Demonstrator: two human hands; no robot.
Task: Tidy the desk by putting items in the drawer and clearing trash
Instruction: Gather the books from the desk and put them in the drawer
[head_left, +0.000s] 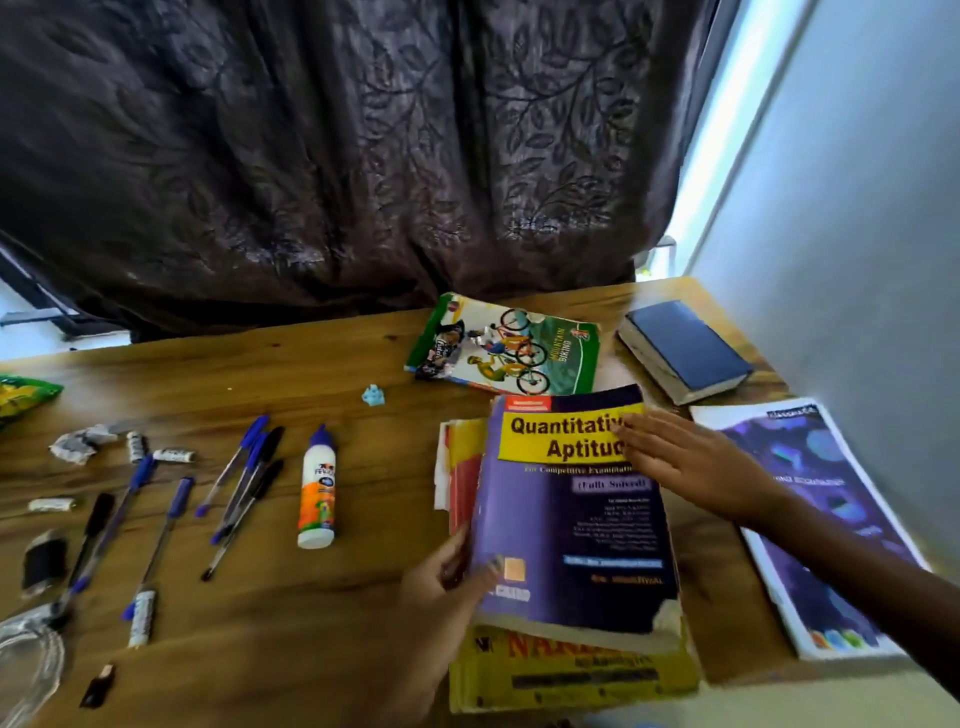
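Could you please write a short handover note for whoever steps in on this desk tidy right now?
Left hand: grips the lower left edge of the purple Quantitative Aptitude book. Right hand: flat and open on that book's upper right cover.
The purple book lies on top of a yellow book. Pens, a glue bottle, crumpled paper and a blue paper scrap lie loose on the desk.
Done: the books are partly stacked.
Left: stow the pens and glue, bin the paper. No drawer is in view.
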